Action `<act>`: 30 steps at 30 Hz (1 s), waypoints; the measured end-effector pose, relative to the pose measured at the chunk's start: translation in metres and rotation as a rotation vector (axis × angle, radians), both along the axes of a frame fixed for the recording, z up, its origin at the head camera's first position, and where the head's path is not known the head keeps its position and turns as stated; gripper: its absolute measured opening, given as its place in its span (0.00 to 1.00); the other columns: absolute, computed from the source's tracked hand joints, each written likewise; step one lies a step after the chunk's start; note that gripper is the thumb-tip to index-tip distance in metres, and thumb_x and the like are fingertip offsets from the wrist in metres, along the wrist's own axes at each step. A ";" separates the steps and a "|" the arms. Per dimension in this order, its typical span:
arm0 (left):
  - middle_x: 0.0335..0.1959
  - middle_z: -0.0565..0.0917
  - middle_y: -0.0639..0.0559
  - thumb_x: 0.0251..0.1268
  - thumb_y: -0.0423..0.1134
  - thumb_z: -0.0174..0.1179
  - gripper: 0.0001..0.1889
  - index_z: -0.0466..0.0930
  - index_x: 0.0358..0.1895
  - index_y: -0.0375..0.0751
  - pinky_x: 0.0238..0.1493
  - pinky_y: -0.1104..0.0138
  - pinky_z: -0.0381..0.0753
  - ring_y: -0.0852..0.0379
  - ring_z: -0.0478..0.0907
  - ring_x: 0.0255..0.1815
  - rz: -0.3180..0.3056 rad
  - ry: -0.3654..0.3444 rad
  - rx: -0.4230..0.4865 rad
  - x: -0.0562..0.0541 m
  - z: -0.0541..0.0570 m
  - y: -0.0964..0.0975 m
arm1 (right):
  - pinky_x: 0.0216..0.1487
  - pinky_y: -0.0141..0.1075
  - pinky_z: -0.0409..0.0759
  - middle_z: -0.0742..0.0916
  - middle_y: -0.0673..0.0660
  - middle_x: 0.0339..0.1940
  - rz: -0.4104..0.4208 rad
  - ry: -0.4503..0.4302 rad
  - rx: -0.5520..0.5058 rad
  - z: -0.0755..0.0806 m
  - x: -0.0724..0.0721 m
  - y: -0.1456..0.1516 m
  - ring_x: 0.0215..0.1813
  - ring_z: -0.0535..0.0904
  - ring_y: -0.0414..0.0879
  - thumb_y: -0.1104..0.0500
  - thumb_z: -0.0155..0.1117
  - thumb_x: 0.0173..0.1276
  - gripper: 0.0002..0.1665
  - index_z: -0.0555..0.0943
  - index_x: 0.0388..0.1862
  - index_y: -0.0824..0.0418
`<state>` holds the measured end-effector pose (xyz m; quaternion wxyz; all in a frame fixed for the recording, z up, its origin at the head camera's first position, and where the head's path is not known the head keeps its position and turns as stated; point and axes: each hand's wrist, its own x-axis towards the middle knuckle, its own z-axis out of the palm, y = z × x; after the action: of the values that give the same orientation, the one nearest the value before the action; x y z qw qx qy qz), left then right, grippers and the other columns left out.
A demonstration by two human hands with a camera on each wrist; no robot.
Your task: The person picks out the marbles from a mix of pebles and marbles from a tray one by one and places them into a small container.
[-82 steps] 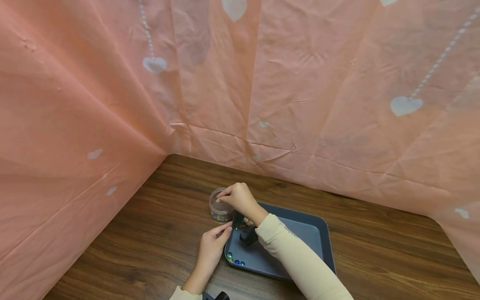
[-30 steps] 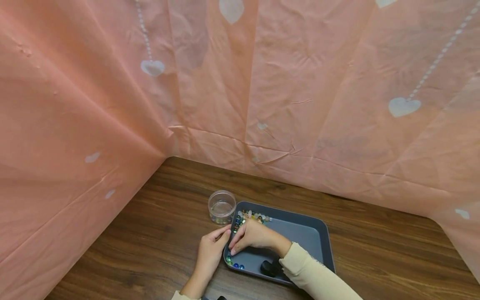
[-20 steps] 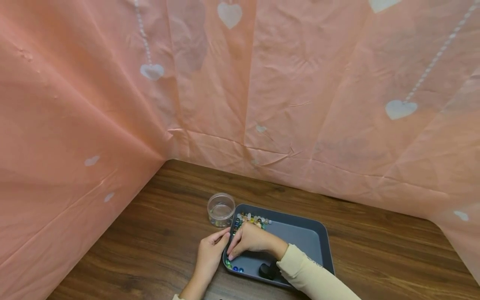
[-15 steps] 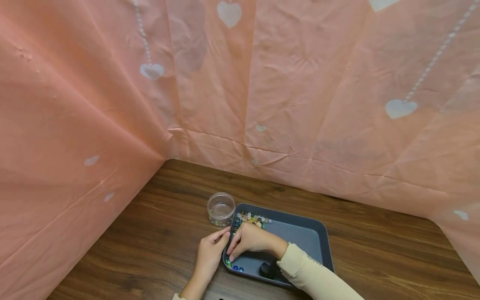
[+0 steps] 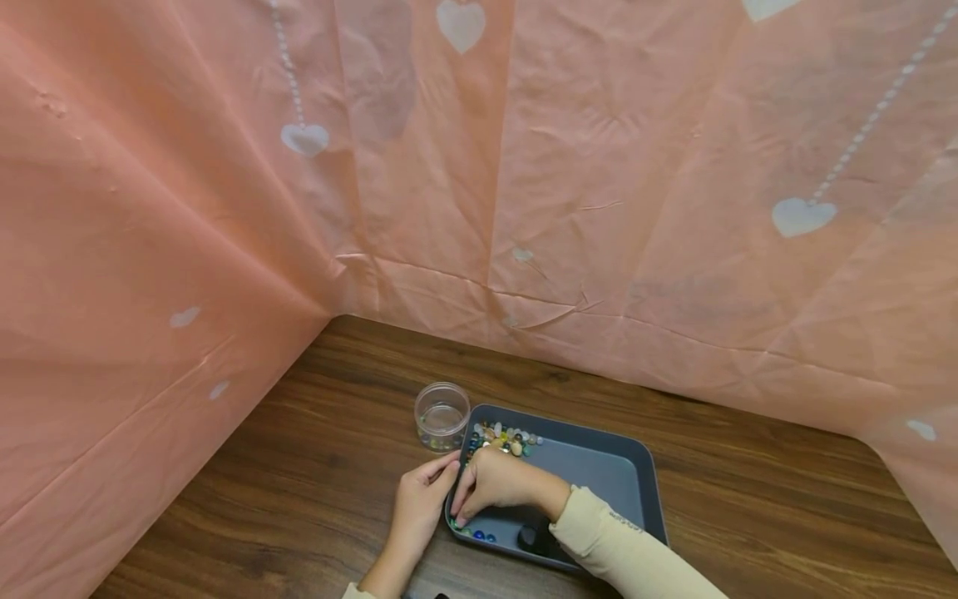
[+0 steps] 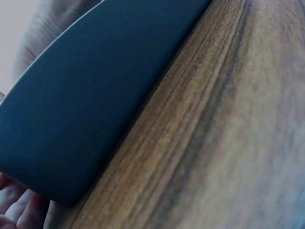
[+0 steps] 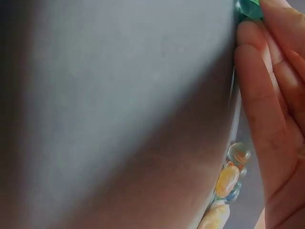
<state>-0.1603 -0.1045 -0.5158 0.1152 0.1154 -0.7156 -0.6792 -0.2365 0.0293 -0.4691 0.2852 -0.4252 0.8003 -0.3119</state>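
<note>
Blue marbles slid right along the near wall of the tray. Left to right, we see: left hand, fingers extended, touching tray edge; clear jar; green marble in near-left corner, pinched by right hand.

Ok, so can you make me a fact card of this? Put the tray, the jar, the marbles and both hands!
Tray: dark grey, on the wooden table; tray floor partly bare
Jar: clear, beside the tray's far left corner
Marbles: a bunch far left, a few blue ones near left
Left hand: at the tray's left edge
Right hand: in the tray, touching a green marble
</note>
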 end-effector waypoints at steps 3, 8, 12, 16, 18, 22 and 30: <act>0.48 0.88 0.40 0.66 0.37 0.64 0.13 0.87 0.49 0.34 0.44 0.77 0.82 0.54 0.84 0.50 0.001 0.002 -0.004 -0.001 0.000 0.000 | 0.27 0.21 0.74 0.91 0.53 0.22 0.012 0.018 -0.001 0.000 0.001 -0.001 0.23 0.77 0.25 0.66 0.78 0.52 0.03 0.90 0.23 0.60; 0.47 0.88 0.39 0.66 0.36 0.64 0.12 0.87 0.48 0.34 0.44 0.78 0.82 0.55 0.84 0.50 0.003 0.000 -0.011 -0.002 -0.002 0.001 | 0.28 0.21 0.75 0.91 0.53 0.23 -0.015 -0.031 -0.033 0.001 -0.002 0.004 0.25 0.78 0.27 0.64 0.78 0.52 0.03 0.90 0.24 0.59; 0.47 0.88 0.39 0.66 0.36 0.64 0.12 0.87 0.48 0.33 0.45 0.79 0.81 0.56 0.84 0.50 0.005 -0.001 -0.006 -0.003 -0.002 0.001 | 0.32 0.23 0.79 0.91 0.58 0.27 -0.096 -0.165 -0.115 0.000 -0.011 0.013 0.28 0.82 0.31 0.63 0.78 0.53 0.04 0.90 0.27 0.63; 0.48 0.88 0.40 0.66 0.37 0.64 0.12 0.87 0.48 0.34 0.48 0.78 0.81 0.53 0.84 0.52 0.006 -0.001 -0.015 -0.002 -0.002 0.001 | 0.37 0.31 0.86 0.91 0.63 0.31 -0.202 -0.274 -0.239 0.002 -0.024 0.021 0.32 0.86 0.36 0.66 0.76 0.56 0.09 0.89 0.33 0.71; 0.48 0.88 0.40 0.66 0.37 0.64 0.12 0.87 0.48 0.34 0.49 0.77 0.81 0.51 0.84 0.53 0.007 0.002 -0.024 -0.002 -0.002 0.001 | 0.40 0.37 0.88 0.92 0.61 0.32 -0.272 -0.332 -0.305 0.003 -0.029 0.024 0.33 0.88 0.39 0.67 0.75 0.57 0.12 0.87 0.37 0.76; 0.48 0.88 0.40 0.66 0.36 0.64 0.12 0.87 0.48 0.34 0.50 0.76 0.82 0.49 0.84 0.54 0.013 0.006 -0.039 -0.001 -0.002 0.000 | 0.30 0.32 0.84 0.92 0.49 0.29 -0.409 -0.395 -0.379 0.008 -0.037 0.025 0.30 0.86 0.38 0.63 0.74 0.60 0.17 0.86 0.42 0.76; 0.48 0.88 0.39 0.66 0.36 0.64 0.12 0.87 0.48 0.33 0.48 0.78 0.81 0.52 0.83 0.52 0.009 0.018 -0.030 -0.002 -0.003 0.001 | 0.45 0.29 0.85 0.91 0.48 0.32 -0.457 -0.701 -0.655 0.015 -0.039 0.018 0.39 0.88 0.38 0.71 0.60 0.69 0.15 0.89 0.33 0.54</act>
<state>-0.1626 -0.1035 -0.5188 0.1263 0.1110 -0.7241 -0.6689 -0.2755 0.0472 -0.4538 0.3125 -0.1769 0.5901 -0.7230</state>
